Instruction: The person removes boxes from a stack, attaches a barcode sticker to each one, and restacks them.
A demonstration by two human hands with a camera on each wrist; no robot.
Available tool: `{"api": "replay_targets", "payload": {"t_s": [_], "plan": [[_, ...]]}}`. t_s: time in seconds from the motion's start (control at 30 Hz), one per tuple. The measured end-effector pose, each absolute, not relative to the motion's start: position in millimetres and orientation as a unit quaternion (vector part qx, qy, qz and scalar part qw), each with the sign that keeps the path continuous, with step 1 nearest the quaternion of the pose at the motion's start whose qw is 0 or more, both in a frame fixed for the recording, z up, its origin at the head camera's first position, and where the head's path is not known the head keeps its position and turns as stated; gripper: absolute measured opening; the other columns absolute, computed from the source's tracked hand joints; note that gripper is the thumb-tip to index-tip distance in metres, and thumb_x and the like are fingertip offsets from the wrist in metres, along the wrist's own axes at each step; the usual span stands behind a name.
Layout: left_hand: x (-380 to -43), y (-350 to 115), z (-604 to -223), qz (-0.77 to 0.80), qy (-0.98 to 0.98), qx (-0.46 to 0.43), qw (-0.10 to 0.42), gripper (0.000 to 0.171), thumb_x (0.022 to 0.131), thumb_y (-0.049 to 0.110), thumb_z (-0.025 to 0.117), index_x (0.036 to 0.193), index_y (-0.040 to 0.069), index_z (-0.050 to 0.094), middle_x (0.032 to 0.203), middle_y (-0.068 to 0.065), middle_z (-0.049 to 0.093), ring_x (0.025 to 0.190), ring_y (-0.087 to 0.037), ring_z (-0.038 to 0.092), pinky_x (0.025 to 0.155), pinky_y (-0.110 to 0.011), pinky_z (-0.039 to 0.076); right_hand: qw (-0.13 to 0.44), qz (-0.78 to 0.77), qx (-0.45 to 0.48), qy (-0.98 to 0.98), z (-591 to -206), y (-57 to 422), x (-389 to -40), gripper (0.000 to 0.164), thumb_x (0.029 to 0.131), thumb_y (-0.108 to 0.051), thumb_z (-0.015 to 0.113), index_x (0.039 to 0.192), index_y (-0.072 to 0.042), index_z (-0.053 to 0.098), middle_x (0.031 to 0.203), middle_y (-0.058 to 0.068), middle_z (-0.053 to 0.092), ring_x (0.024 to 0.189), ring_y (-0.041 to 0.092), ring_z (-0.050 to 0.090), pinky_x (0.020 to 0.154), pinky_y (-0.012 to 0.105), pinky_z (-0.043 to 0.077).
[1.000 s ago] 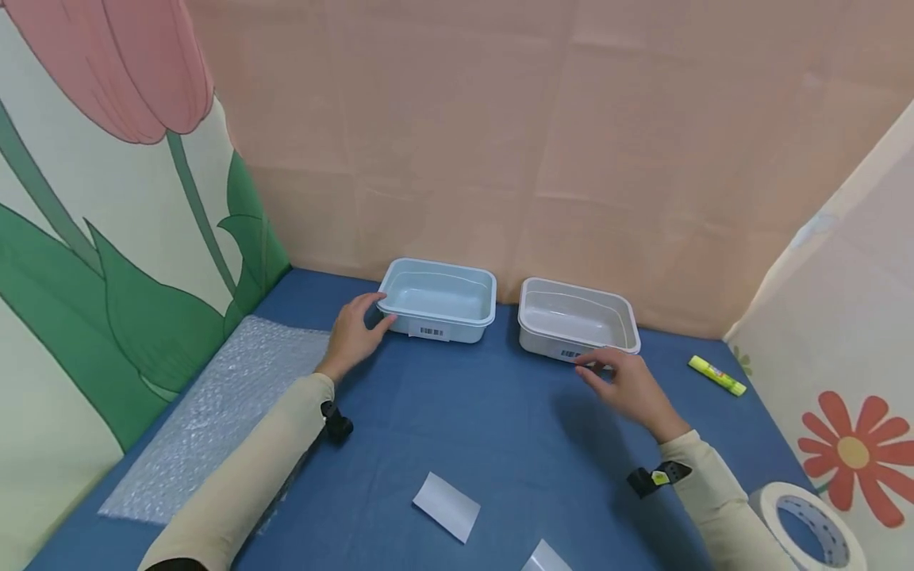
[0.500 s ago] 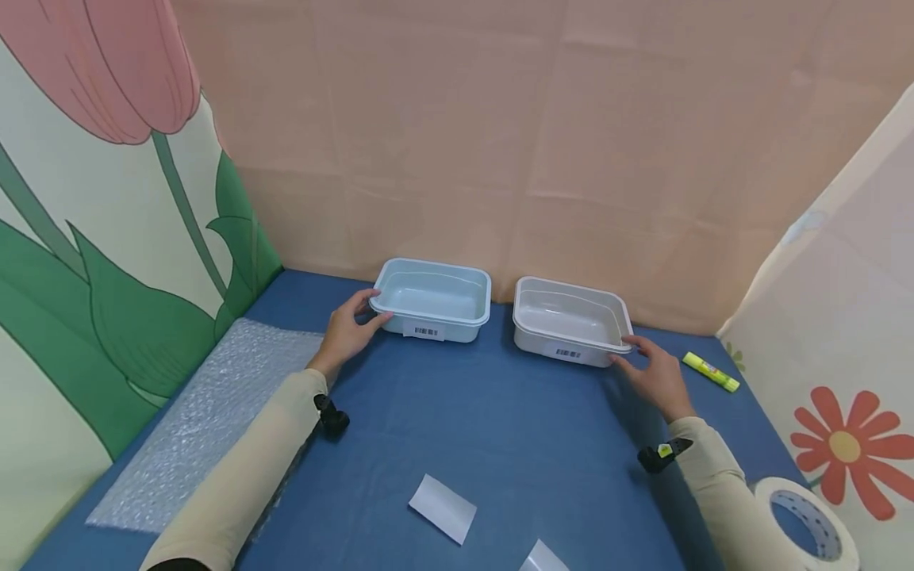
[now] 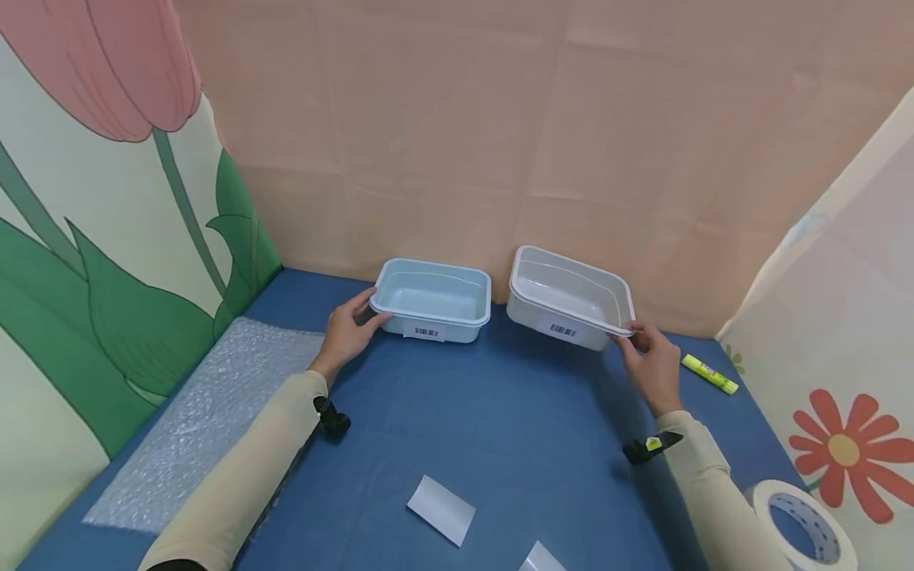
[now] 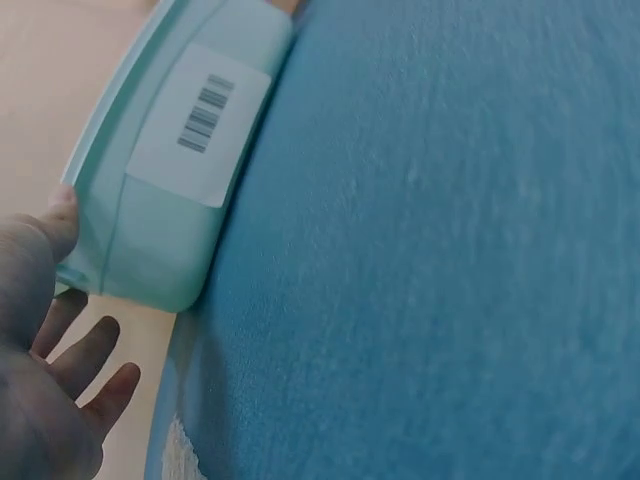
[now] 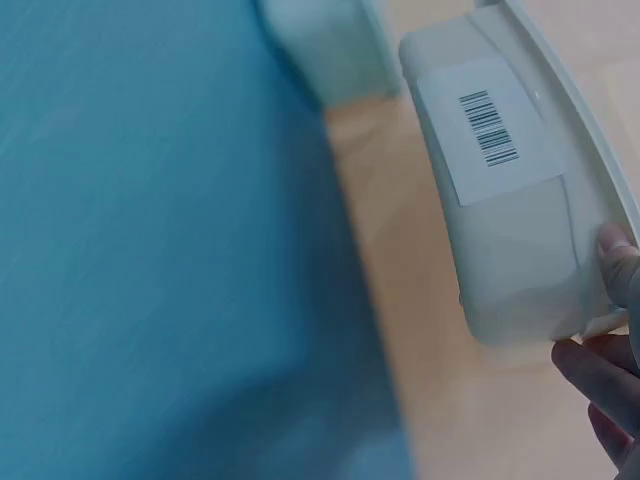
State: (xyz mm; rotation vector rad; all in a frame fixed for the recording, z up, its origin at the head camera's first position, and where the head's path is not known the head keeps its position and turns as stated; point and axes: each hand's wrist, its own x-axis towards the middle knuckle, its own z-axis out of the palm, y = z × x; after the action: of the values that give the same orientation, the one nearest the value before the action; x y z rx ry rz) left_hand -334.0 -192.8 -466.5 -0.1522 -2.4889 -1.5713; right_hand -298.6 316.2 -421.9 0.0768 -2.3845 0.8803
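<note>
A light blue plastic box (image 3: pixel 432 296) with a barcode label stands at the back of the blue table. My left hand (image 3: pixel 346 333) grips its left end, thumb on the front of the rim; in the left wrist view the other fingers (image 4: pixel 88 358) spread below the corner. To the right, a pale grey plastic box (image 3: pixel 564 317) is raised off the table, tilted down toward its right end. My right hand (image 3: pixel 651 366) pinches that box at its right front corner. The right wrist view shows the thumb (image 5: pixel 618 262) on its side and its barcode label (image 5: pixel 490 130).
Bubble wrap (image 3: pixel 207 420) lies along the left side. A yellow-green glue stick (image 3: pixel 710 374) lies right of the grey box. Near the front are two white paper pieces, one a rectangle (image 3: pixel 442 510), and a roll of white tape (image 3: pixel 807 527). A pinkish cloth wall (image 3: pixel 428 143) rises behind.
My right hand has moved right along the grey box to its right corner, taken hold of it and lifted it. The left hand has closed in on the blue box's end, which stays in place.
</note>
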Motion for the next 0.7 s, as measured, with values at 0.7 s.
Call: {"api": "replay_targets", "payload": {"t_s": [0.7], "plan": [[-326.1,-201.1,-469.2,-0.535,-0.836,-0.069,0.1,0.059,0.102,0.035,0.065,0.156,0.018,0.047,0.156,-0.01,0.051,0.144,-0.031,0.051,0.108,-0.052,0.05,0.28,0.402,0.18,-0.853,-365.0,176.3,-346.4,0.023,0.092,-0.014,0.079,0.109,-0.002,0.069,0.116,0.021,0.076,0.101,0.037,0.077,0.086,0.051,0.06]]}}
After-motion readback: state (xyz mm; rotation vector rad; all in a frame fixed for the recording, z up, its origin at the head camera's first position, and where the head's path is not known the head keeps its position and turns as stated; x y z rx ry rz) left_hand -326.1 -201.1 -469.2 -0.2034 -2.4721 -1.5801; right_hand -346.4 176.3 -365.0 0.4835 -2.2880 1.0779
